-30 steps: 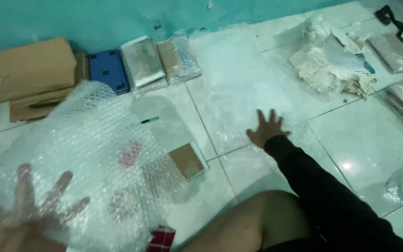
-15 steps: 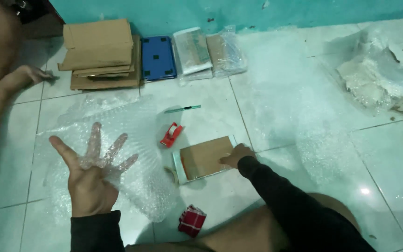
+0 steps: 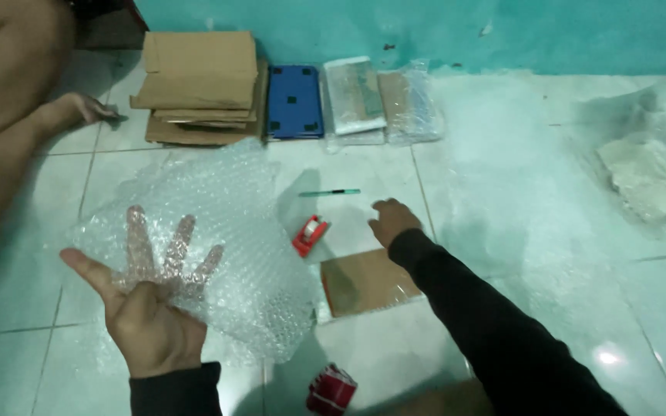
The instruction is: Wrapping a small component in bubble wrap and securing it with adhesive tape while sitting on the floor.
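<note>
Holding the bubble wrap (image 3: 210, 246) up on your left hand (image 3: 144, 308), fingers spread behind it to keep the sheet open, you reach your right hand (image 3: 393, 222), fingers loosely curled and empty, toward the tape dispenser (image 3: 311, 234) beside the brown box (image 3: 368, 281).

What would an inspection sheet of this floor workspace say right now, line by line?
Surface: pale tiled floor, glossy, with a light glare spot.
Job's things: bubble wrap sheet held up by the left hand; brown flat parcel lying under the right forearm; red tape dispenser and green pen near the right hand.
Clutter: stacked cardboard, blue flat case, two plastic-wrapped packs, crumpled white wrapping, small red pack.
Grips: left hand open, fingers spread behind the wrap; right hand open, holding nothing.
Cables: nothing seen.
Surroundings: teal wall; another person's bare limb at left.
</note>
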